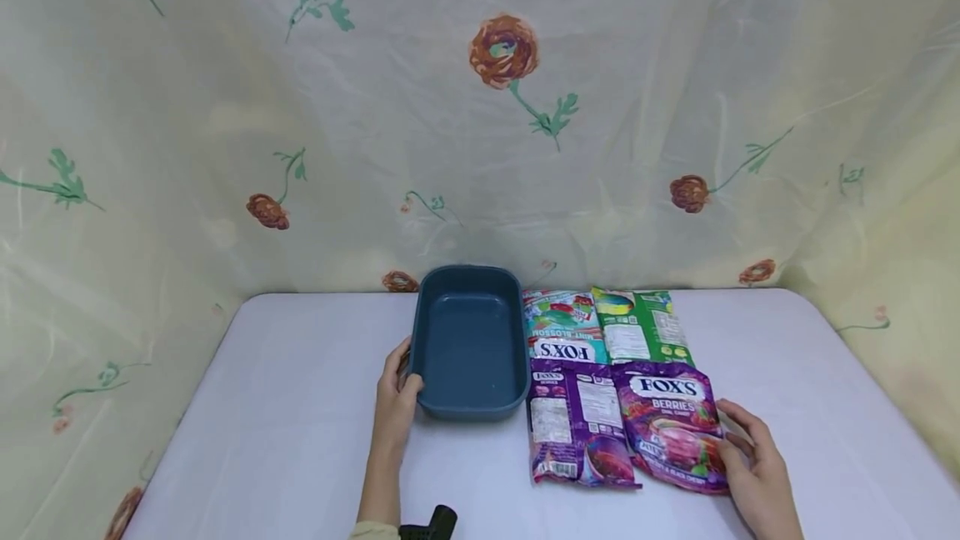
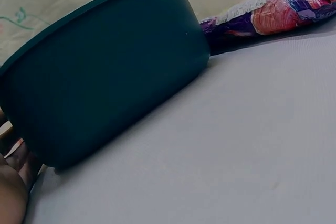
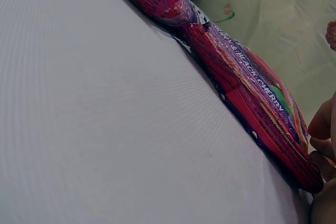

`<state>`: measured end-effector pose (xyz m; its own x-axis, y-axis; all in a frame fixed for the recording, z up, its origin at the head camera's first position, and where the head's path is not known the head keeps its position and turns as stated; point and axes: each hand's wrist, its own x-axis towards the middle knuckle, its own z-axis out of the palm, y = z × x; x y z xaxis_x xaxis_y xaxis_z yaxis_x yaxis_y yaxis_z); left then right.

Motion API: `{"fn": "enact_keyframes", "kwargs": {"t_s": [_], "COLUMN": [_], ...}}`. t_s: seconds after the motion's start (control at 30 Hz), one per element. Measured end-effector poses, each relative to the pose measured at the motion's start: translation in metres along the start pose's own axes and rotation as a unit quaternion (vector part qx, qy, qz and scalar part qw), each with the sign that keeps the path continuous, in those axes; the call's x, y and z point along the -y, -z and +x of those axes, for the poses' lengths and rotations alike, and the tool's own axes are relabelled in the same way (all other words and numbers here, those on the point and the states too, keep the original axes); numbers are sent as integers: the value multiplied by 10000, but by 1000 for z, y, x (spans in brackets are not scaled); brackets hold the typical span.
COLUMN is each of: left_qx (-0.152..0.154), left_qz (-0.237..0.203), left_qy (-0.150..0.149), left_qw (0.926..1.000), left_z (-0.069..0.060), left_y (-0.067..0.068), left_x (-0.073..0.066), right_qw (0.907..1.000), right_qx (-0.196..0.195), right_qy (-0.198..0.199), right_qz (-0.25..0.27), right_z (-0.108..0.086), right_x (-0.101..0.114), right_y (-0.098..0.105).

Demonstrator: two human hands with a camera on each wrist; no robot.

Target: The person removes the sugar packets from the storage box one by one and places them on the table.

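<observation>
A dark blue-green rectangular plastic basin [image 1: 471,348] stands on the white table. My left hand [image 1: 397,386] rests against its left side, fingers along the wall and thumb near the front corner. To the basin's right lie several candy bags in two rows. In front are a purple Fox's berries bag [image 1: 670,427], face up, and a purple bag [image 1: 577,423] showing its back. Behind them lie a mint blossom bag [image 1: 564,327], upside down to my view, and a green bag [image 1: 641,327]. My right hand [image 1: 761,465] touches the right edge of the front berries bag with thumb and fingers.
The white-covered table [image 1: 285,415] extends to both sides of the basin and bags. A pale curtain [image 1: 600,107] with flower prints hangs behind and around it. A black object [image 1: 441,522] shows at the bottom edge, beside the left forearm.
</observation>
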<state>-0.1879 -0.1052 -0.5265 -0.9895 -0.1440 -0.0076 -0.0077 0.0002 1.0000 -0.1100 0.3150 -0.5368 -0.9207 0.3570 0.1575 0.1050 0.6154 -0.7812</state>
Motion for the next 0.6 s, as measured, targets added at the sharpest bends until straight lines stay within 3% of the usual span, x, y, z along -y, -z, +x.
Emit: {"fn": "enact_keyframes", "kwargs": {"t_s": [0.23, 0.47, 0.6], "left_qx": [-98, -363, -100], "left_qz": [93, 97, 408], "left_qy": [-100, -438, -320], "left_qw": [9999, 9983, 9986], "left_z": [-4, -6, -10], "left_y": [2, 0, 2], "left_x": [4, 8, 11], "right_qw": [9999, 9999, 9987], "right_qx": [92, 117, 139], "right_qy": [20, 33, 474], "right_qz": [49, -34, -147], "right_z": [1, 3, -3], "right_x": [2, 7, 15], "right_y": [-4, -2, -3]}}
